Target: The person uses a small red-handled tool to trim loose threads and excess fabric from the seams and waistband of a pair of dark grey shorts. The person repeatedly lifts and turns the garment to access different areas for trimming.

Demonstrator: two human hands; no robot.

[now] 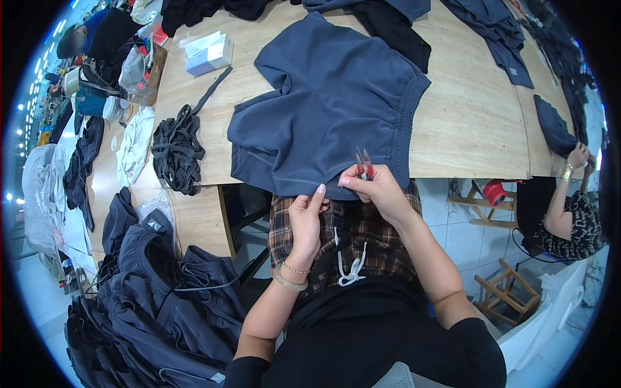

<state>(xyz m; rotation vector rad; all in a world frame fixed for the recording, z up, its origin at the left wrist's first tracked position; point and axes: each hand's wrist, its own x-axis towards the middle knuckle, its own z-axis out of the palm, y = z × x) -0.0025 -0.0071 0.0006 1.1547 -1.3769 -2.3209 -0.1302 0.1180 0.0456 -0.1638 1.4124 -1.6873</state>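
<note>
A pair of dark blue-grey shorts (323, 103) lies spread on the wooden table in front of me, its elastic waistband to the right. My left hand (306, 218) pinches the near edge of the shorts between thumb and fingers. My right hand (381, 194) is closed around small red-handled thread snips (365, 165), with their blades pointing up, away from me. The thumb and forefinger of that hand also meet at the near edge of the fabric, a little right of my left hand. Whether they pinch cloth or a thread is too small to tell.
A tissue box (208, 54) and a bundle of dark strips (177, 150) lie on the table (472, 123) to the left. Dark garments (155, 297) are heaped at my lower left. At far right a co-worker's hand (577, 155) touches dark cloth, near wooden stools (508, 291).
</note>
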